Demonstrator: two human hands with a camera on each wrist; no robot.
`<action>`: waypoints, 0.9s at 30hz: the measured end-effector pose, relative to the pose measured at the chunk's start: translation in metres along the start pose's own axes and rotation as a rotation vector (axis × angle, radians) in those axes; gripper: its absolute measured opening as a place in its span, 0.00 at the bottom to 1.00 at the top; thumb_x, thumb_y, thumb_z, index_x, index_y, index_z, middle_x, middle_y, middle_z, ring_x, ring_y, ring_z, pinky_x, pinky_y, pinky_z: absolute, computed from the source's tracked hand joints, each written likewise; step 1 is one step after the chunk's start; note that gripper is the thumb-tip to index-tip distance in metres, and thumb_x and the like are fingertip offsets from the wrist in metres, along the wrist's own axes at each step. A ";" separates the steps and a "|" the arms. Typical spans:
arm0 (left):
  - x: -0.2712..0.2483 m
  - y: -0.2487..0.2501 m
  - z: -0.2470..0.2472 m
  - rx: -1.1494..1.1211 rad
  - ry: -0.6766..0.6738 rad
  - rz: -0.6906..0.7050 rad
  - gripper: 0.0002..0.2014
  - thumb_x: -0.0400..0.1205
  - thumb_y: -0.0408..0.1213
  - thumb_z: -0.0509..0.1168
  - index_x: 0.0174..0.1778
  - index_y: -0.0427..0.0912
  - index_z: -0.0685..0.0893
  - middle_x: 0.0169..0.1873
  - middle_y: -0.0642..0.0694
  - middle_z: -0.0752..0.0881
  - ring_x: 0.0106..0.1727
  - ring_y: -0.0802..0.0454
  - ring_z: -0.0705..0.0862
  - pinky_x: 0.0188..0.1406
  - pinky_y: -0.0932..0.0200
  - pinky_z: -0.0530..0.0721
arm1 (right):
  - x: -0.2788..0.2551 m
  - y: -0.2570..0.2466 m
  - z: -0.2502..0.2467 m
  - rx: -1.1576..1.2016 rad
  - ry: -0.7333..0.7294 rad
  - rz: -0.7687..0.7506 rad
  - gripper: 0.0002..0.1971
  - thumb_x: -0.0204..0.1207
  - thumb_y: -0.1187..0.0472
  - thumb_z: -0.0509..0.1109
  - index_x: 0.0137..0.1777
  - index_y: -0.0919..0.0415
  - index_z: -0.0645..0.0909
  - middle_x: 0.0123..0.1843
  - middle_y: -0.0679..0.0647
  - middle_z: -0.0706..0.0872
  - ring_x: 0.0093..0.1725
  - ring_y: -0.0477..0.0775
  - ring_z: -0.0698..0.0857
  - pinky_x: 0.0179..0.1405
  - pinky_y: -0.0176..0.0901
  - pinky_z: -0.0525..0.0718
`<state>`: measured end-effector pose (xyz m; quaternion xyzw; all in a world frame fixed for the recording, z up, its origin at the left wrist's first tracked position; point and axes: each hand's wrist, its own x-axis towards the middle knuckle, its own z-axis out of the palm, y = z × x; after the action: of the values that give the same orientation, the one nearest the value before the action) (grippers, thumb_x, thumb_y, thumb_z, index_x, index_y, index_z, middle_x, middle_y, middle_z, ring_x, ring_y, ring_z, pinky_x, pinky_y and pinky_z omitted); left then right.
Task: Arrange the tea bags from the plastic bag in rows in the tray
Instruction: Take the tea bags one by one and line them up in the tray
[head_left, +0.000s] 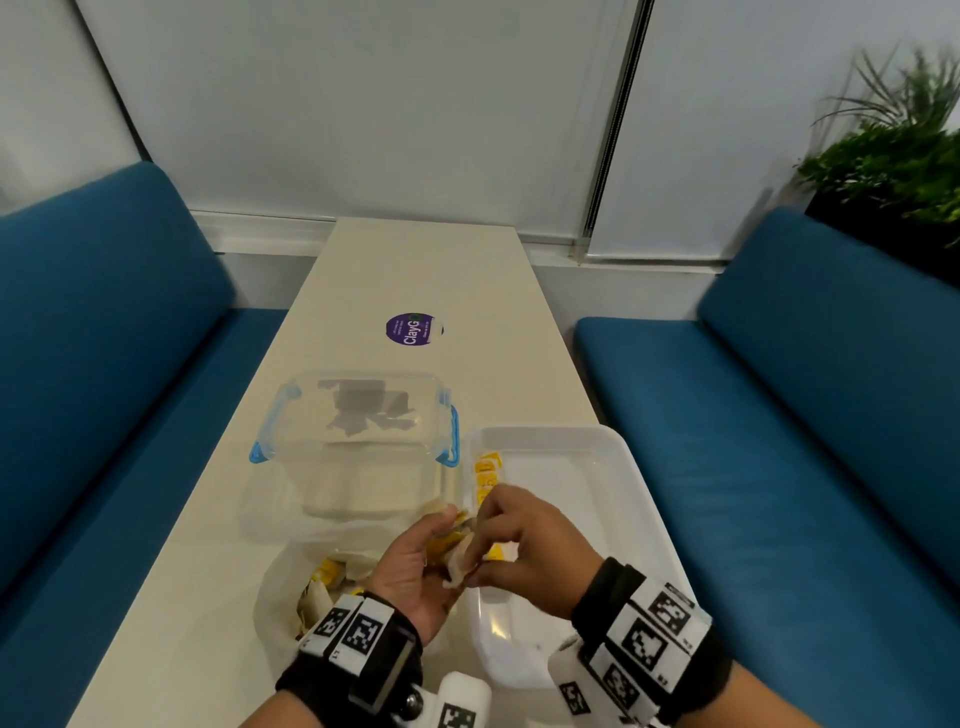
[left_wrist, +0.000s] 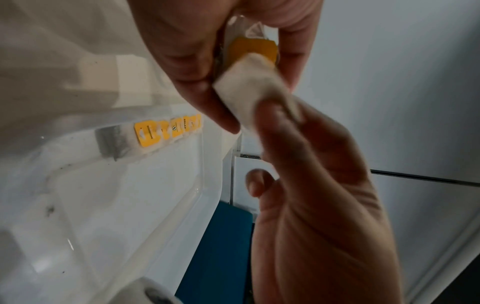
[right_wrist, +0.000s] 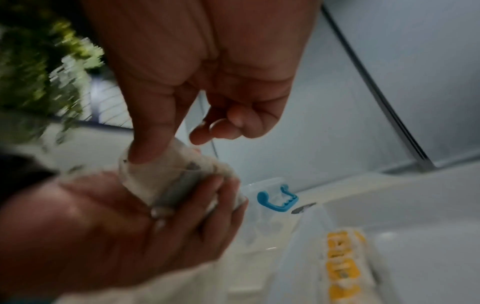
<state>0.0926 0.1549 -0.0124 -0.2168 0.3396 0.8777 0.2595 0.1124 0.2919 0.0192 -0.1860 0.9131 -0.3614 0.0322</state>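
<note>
My left hand (head_left: 439, 530) cups a small bunch of tea bags (head_left: 444, 545) with yellow tags, just above the near left edge of the white tray (head_left: 613, 467). My right hand (head_left: 480, 545) pinches one white tea bag (left_wrist: 254, 90) from that bunch, thumb pressed on it (right_wrist: 155, 174). Its yellow tag (left_wrist: 252, 49) shows between the right fingers. A short row of tea bags (head_left: 487, 473) lies along the tray's far left wall, also seen as the row (left_wrist: 166, 131) and the row (right_wrist: 342, 265). The plastic bag (head_left: 291, 587) lies under my left wrist with several tea bags inside.
A clear lidded container (head_left: 363, 431) with blue clips (right_wrist: 276, 200) stands left of the tray, on the long cream table (head_left: 431, 270). Blue benches (head_left: 779, 415) flank the table. A plant (head_left: 893, 156) stands at the far right.
</note>
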 end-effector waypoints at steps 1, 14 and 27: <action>0.001 0.001 -0.002 -0.029 0.009 0.004 0.01 0.76 0.29 0.65 0.40 0.35 0.81 0.33 0.37 0.86 0.25 0.46 0.87 0.19 0.60 0.84 | 0.001 0.002 -0.002 0.118 0.043 0.034 0.05 0.65 0.60 0.80 0.37 0.51 0.87 0.40 0.43 0.77 0.44 0.45 0.78 0.46 0.38 0.78; 0.000 0.010 -0.015 -0.073 0.047 0.037 0.11 0.64 0.31 0.69 0.41 0.34 0.82 0.32 0.37 0.85 0.33 0.44 0.86 0.31 0.55 0.89 | 0.011 0.032 -0.022 0.340 0.090 0.484 0.10 0.72 0.70 0.74 0.33 0.58 0.81 0.31 0.49 0.84 0.27 0.39 0.80 0.25 0.27 0.77; -0.001 0.010 -0.017 -0.020 0.088 0.029 0.03 0.74 0.29 0.67 0.42 0.35 0.81 0.37 0.36 0.84 0.38 0.44 0.84 0.30 0.57 0.88 | 0.029 0.012 -0.009 0.276 -0.017 0.464 0.20 0.71 0.80 0.57 0.54 0.62 0.83 0.39 0.51 0.83 0.37 0.48 0.82 0.31 0.31 0.80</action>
<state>0.0904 0.1366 -0.0186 -0.2530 0.3448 0.8743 0.2295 0.0802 0.2956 0.0198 0.0316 0.8731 -0.4637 0.1469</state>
